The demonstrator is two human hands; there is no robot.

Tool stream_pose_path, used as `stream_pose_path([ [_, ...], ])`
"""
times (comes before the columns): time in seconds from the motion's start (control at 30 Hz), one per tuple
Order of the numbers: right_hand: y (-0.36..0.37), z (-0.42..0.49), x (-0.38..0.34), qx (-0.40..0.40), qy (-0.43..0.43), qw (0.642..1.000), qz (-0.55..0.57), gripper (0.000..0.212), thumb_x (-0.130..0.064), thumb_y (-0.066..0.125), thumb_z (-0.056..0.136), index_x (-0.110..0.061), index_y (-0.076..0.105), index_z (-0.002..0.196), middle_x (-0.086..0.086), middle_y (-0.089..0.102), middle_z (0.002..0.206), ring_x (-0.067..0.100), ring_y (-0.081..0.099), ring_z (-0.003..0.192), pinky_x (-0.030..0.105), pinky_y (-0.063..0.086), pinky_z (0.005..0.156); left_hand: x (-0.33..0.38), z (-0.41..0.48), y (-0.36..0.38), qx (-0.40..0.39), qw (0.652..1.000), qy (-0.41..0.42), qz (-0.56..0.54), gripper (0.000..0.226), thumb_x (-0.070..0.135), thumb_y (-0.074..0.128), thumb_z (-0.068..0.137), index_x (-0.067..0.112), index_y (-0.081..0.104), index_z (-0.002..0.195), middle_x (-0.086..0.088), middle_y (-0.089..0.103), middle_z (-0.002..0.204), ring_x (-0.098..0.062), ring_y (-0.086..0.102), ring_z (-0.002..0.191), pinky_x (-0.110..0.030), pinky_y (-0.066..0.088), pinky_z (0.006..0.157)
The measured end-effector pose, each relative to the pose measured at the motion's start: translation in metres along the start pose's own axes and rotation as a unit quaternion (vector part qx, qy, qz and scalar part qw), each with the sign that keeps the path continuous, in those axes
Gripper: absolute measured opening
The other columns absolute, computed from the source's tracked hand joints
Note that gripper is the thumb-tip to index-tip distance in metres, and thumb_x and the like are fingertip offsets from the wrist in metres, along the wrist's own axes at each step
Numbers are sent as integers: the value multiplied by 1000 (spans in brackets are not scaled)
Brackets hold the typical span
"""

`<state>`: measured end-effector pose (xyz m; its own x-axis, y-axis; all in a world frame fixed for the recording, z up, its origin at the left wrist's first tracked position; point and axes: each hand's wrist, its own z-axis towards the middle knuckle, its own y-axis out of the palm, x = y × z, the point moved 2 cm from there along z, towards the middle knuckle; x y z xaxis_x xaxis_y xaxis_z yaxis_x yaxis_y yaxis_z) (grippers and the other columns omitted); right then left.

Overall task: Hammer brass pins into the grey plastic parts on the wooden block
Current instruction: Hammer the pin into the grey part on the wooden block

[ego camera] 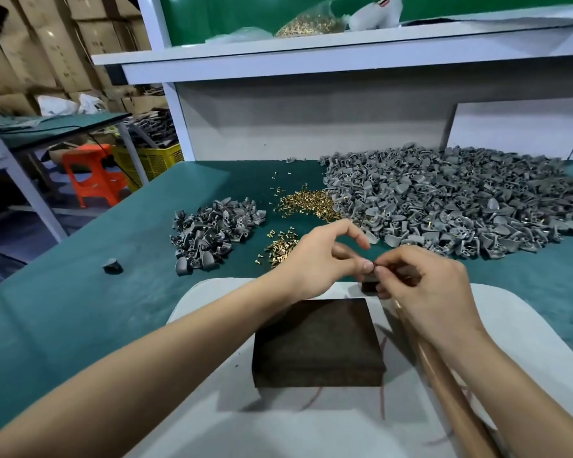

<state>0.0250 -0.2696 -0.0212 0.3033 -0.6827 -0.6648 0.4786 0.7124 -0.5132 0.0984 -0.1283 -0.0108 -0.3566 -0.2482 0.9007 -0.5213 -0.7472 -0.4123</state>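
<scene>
Here, both hands meet just beyond the far edge of the wooden block (318, 342), which lies flat on a white board (212, 309) on the green surface (80, 309), its sides roughly square to the person. The left hand (321, 259) reaches in from the left with its forefinger arched up and its thumb pressed against the fingers (382, 262) of the right hand (430, 285). Whatever sits between those tips is too small to make out, so it is unclear whether the left hand is grasping anything. The right hand's lower fingers curl round a hammer (452, 404) just behind its dark head. The hammer's long axis runs diagonally, with the head pointing away toward the far left and the handle slanting back under the wrist to the near right. A large heap of grey plastic parts (444, 200) lies far right, a smaller heap (212, 229) far left, and brass pins (308, 203) are scattered between them.
</scene>
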Motion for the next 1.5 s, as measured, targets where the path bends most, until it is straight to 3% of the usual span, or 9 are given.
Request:
stream_pose_path([
  [0.17, -1, -5, -10, -7, -22, 999, -34, 16, 0, 70, 71, -14, 63, 66, -4, 60, 64, 10, 54, 60, 17, 42, 59, -10, -16, -37, 74, 978, 62, 187, 10, 16, 70, 84, 22, 65, 91, 6, 69, 83, -4, 64, 76, -20, 48, 74],
  [0.3, -3, -3, -13, -16, -24, 999, -34, 19, 1, 68, 67, -13, 56, 61, -2, 53, 60, 13, 47, 59, 14, 33, 55, -46, -44, -112, 228, 860, -93, 447, 30, 25, 62, 88, 20, 63, 118, -7, 56, 109, -27, 54, 104, -37, 46, 88],
  [0.37, 0, -5, -18, -47, -45, 996, -61, 18, -6, 65, 69, -16, 52, 61, -3, 49, 61, 13, 44, 58, 20, 35, 56, -66, -56, -124, 207, 848, -161, 461, 34, 25, 62, 89, 18, 62, 122, -11, 52, 109, -35, 53, 105, -38, 45, 88],
  [0.57, 10, -13, -34, -201, -91, 955, -200, 13, -23, 53, 78, -21, 44, 69, -1, 43, 71, 24, 48, 63, 41, 45, 60, -87, -67, -123, 252, 857, -116, 435, 18, 3, 63, 82, 8, 70, 98, -12, 54, 102, -37, 57, 87, -42, 49, 74],
  [0.9, 11, -15, -43, -195, -106, 952, -210, 12, -25, 54, 87, -20, 52, 77, -3, 47, 77, 23, 53, 68, 39, 47, 67, -92, -70, -129, 304, 845, -143, 416, 32, 16, 63, 84, 18, 62, 116, -9, 59, 106, -34, 57, 93, -39, 50, 76],
  [1.03, 13, -17, -35, -138, -72, 978, -142, 11, -17, 68, 83, -16, 62, 74, -7, 56, 73, 12, 53, 68, 27, 43, 69, -49, -71, -107, 353, 923, -42, 146, 27, 6, 67, 83, 24, 69, 102, 5, 69, 93, -12, 66, 78, -20, 50, 76],
  [1.13, 12, -16, -32, -77, -17, 996, -35, 13, -13, 75, 77, -21, 67, 70, -9, 63, 68, 8, 55, 65, 16, 41, 63, -13, -69, -61, 214, 971, 22, -101, 28, 2, 72, 79, 25, 72, 95, 5, 74, 92, -7, 69, 83, -13, 50, 76],
  [1.23, 12, -17, -36, -35, 46, 984, 171, 13, -10, 74, 78, -20, 68, 72, -5, 63, 62, 7, 54, 55, 17, 42, 55, -2, -67, -21, 116, 955, 59, -267, 30, 1, 68, 76, 20, 73, 99, -5, 70, 100, -22, 70, 93, -28, 53, 86],
  [1.5, 25, -20, -46, -29, 117, 922, 369, 8, -20, 69, 69, -15, 72, 74, 5, 64, 61, 13, 54, 51, 22, 47, 46, -7, -74, -16, 91, 955, 60, -275, 28, 15, 73, 70, 20, 71, 98, -4, 69, 103, -27, 70, 88, -30, 56, 81],
])
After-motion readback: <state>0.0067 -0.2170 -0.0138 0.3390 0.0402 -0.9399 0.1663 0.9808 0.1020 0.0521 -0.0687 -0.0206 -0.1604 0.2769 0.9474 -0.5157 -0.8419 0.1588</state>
